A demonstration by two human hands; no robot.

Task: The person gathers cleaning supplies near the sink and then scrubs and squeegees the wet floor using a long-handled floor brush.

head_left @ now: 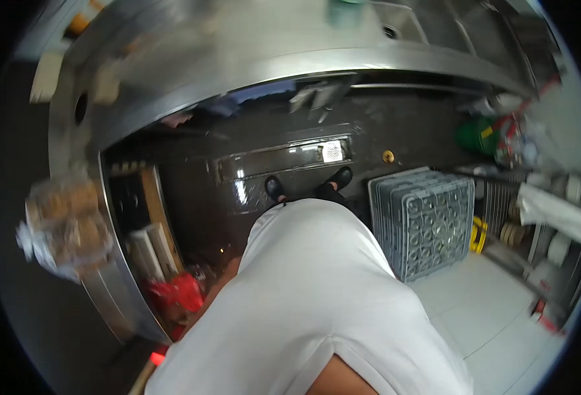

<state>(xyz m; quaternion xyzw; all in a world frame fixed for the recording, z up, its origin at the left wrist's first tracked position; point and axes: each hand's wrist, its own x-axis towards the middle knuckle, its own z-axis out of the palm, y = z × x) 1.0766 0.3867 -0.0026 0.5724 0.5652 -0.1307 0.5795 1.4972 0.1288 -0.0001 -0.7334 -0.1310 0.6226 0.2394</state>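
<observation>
Only a strip of my left arm [218,291] shows, hanging beside my white shirt; its lower end is partly behind the cloth, and no fingers can be made out. Nearest to it is a bunched red plastic bag [184,291] on the left, apparently on or near the floor. My right hand is out of view. To the right of my body stands a stack of grey plastic crates [438,227] with round patterns on the facing side.
A stainless-steel counter [290,64] curves across the front and left, with a sink at upper right. Clear bags with brown contents [70,224] sit at left. A drain channel [277,158] crosses the wet dark floor. A green bucket [476,135] and loaded shelves stand right.
</observation>
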